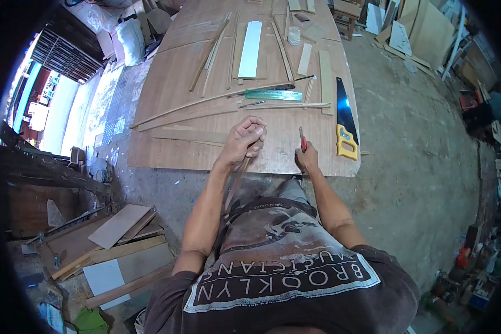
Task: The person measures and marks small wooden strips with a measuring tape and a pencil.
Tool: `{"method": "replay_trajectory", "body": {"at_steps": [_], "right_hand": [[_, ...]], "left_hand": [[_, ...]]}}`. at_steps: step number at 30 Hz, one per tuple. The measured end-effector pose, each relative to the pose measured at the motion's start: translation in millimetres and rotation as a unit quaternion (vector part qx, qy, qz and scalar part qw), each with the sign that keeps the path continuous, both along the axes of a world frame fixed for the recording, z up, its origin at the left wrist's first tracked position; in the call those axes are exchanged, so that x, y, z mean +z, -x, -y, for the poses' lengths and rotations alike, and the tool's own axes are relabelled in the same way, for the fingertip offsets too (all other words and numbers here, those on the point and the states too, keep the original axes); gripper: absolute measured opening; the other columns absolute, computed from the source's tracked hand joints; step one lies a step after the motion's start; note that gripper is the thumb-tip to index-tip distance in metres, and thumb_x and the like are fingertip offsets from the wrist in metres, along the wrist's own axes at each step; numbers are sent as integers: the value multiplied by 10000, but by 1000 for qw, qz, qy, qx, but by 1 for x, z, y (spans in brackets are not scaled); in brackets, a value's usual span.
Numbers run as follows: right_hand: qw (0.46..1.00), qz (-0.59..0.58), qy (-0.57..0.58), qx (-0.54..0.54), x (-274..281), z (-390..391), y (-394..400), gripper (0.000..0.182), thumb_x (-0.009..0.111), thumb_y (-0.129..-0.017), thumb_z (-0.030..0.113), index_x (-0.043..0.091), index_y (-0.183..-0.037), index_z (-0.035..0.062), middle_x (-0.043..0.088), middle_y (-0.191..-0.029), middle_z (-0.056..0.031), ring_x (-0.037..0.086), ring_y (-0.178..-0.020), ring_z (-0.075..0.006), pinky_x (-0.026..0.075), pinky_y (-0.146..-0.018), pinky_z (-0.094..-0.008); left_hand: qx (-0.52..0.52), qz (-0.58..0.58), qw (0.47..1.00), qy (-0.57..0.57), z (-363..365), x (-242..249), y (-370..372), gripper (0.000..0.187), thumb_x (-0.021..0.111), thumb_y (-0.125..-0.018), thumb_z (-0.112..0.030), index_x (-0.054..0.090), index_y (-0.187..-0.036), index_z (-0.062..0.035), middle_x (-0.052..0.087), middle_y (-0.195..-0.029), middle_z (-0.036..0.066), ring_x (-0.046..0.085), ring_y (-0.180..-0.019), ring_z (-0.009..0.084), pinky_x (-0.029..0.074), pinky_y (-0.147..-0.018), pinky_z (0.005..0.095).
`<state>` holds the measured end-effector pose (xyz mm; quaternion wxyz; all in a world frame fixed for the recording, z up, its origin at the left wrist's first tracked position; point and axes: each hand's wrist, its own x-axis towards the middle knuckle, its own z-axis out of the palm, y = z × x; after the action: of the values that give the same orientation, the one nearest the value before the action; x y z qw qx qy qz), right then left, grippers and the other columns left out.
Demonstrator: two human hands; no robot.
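My left hand (246,139) is closed on a thin wood strip (237,182), which hangs down past the table's front edge beside my shirt. To its right, my right hand (307,157) grips a small tool with red on its handle (303,143), its metal tip pointing away from me over the wooden table (278,158). Beyond both hands lie a green box (273,95) and long thin strips (183,110). A handsaw with a yellow handle (347,146) rests by the right edge of the table.
Farther back are a white board (250,50), a clear container (294,37) and a pale plank (325,83). Board offcuts (122,226) are piled on the floor at lower left. Panels (423,30) lean at the upper right.
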<state>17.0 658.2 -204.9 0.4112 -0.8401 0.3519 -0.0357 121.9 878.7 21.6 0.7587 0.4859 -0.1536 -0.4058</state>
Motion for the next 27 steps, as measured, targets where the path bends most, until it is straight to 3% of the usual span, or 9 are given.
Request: {"method": "replay_trajectory", "body": {"at_steps": [9,15,17,18,19,21,22,24,27], "right_hand": [[989,29,129,65,9,40,-19,322,534,-814,63,482,-1126,6,522,-1023,-282,575,-883,-482,484,-777,-546],[974,-5,173,145,17,60,-17,405,588,-796,92,500,-1189,53,544,-1084,-180,536,-1032,-377,453,-796,-514],[954,72,255,140,15,66,-19,442,596,-806,109,494,-1233,59,537,-1167,-167,531,-1046,-369,445,-794,-524],[950,92,272,126,23,66,-21,404,619,-825,141,542,-1210,48,580,-1159,-170,578,-1004,-333,471,-800,-454],[950,91,271,126,36,68,-26,404,619,-825,141,542,-1210,48,580,-1159,-170,578,-1004,-333,471,-800,-454],[976,135,-123,122,68,74,-37,340,651,-864,176,591,-1155,11,642,-1053,-141,629,-922,-245,497,-784,-352],[976,136,-121,116,92,74,-41,340,651,-864,176,591,-1155,11,642,-1053,-141,629,-922,-245,497,-784,-352],[913,219,-340,47,145,69,-48,285,675,-888,156,616,-1108,-14,658,-945,-104,632,-832,-155,516,-746,-263],[860,335,-383,47,194,63,-62,236,654,-906,108,613,-1093,-31,649,-937,-70,609,-796,-127,508,-735,-260]], "left_hand": [[67,137,982,-109,37,-1,-29,91,562,-961,-196,556,-1011,-120,461,-688,-51,386,-532,10,272,-426,168],[144,135,966,-169,80,-1,-32,132,567,-954,-156,529,-1068,-102,489,-713,-51,402,-542,10,290,-441,169],[131,157,968,-144,95,-4,-32,179,566,-945,-107,513,-1112,-71,544,-770,-32,426,-558,16,316,-454,170],[132,153,968,-149,99,-5,-30,179,566,-945,-107,513,-1112,-71,544,-770,-32,426,-558,16,316,-454,170],[122,133,974,-140,104,-4,-30,187,562,-941,-89,514,-1119,-55,568,-805,-17,435,-563,21,329,-463,170],[108,117,979,-125,113,-3,-34,195,559,-938,-70,515,-1126,-39,592,-840,-1,444,-569,26,343,-473,170],[92,113,983,-113,117,-2,-35,200,558,-934,-59,518,-1128,-33,608,-852,13,453,-570,30,351,-476,173],[62,109,987,-99,125,-2,-41,204,557,-931,-48,521,-1131,-28,624,-864,27,463,-572,35,358,-479,176],[21,111,990,-85,134,-2,-51,191,556,-926,-28,533,-1116,-19,642,-875,48,486,-583,39,361,-473,177]]}}
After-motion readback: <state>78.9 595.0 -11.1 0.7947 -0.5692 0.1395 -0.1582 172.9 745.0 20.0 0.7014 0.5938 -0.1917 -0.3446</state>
